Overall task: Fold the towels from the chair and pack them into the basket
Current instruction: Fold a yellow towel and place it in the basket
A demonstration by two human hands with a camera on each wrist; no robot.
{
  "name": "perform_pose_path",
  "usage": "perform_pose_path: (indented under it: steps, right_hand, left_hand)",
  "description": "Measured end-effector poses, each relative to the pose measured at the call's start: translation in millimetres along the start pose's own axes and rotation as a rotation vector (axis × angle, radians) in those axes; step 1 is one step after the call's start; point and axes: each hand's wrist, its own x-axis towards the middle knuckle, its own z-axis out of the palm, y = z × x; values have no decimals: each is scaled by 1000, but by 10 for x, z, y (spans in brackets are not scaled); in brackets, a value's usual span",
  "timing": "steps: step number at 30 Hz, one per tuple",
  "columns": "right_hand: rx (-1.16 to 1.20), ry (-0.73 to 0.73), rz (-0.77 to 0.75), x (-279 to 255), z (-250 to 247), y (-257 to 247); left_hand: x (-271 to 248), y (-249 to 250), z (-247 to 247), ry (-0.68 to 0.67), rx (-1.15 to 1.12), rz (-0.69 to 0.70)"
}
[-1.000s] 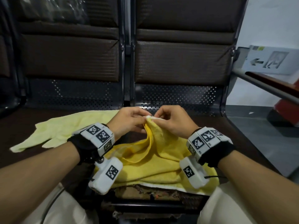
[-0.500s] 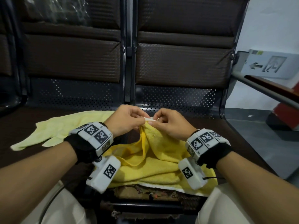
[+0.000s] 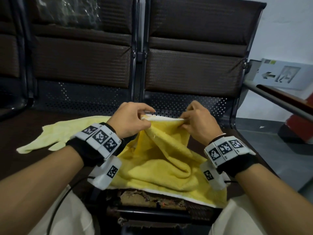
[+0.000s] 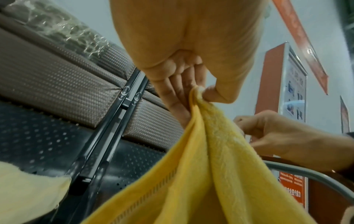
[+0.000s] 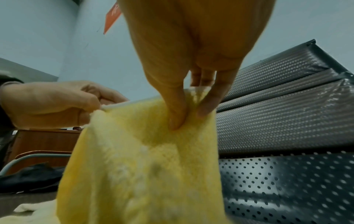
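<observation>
A bright yellow towel (image 3: pixel 162 160) with a white hem lies bunched on the dark chair seat in front of me, its far edge lifted. My left hand (image 3: pixel 144 116) pinches that edge at one end, thumb against fingers (image 4: pixel 199 92). A short way to the right, my right hand (image 3: pixel 184 122) pinches the same edge (image 5: pixel 191 109). The hem runs taut between the two hands. A pale yellow towel (image 3: pixel 64 133) lies flat on the neighbouring seat to the left. No basket shows in any view.
Dark padded chair backs (image 3: pixel 191 70) rise behind the seats, with perforated metal below them. A grey armrest rail (image 3: pixel 277 100) slants in at the right. The seat's front edge (image 3: pixel 152 199) is torn. Grey floor (image 3: pixel 277 158) lies to the right.
My hands, close together before, have moved apart along the towel's edge, stretching the white hem between them. The view has shifted slightly.
</observation>
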Motion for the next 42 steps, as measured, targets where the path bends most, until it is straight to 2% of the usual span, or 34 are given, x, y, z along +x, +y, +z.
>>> perform_pose_path:
  steps: [5, 9, 11, 14, 19, 22, 26, 27, 30, 34, 38, 42]
  right_hand:
    - [-75, 167, -25, -101, -128, -101]
    - [-101, 210, -50, -174, -267, -118]
    - [45, 153, 19, -213, -333, -130]
    - [333, 141, 216, -248, -466, -207]
    - [608, 274, 394, -164, -916, -333]
    - [592, 300, 316, -80, -1290, -464]
    - [650, 487, 131, -14, -1649, -643]
    - [620, 469, 123, -6, -1669, -663]
    - [471, 413, 132, -12, -1601, -590]
    - [459, 400, 182, 50, -1467, -473]
    - [521, 476, 209, 223, -1459, -400]
    - [676, 591, 82, 331, -1655, -386]
  left_hand:
    - [-58, 54, 38, 3, 151, 16]
    - [-128, 168, 41, 109, 146, 70]
    - [-179, 247, 16, 175, 69, 28]
    - [-181, 449, -83, 196, -38, -26]
    - [-103, 834, -448, 242, -81, -52]
    - [-79, 1032, -673, 255, -56, -47]
    - [-24, 1161, -955, 416, -133, -20]
    - [-16, 1154, -980, 415, -131, -22]
    - [12, 1066, -937, 292, -61, -44]
    - [184, 964, -881, 233, -33, -37]
    - [520, 1059, -884, 271, -39, -30]
    - [749, 1290, -1010, 416, -99, 75]
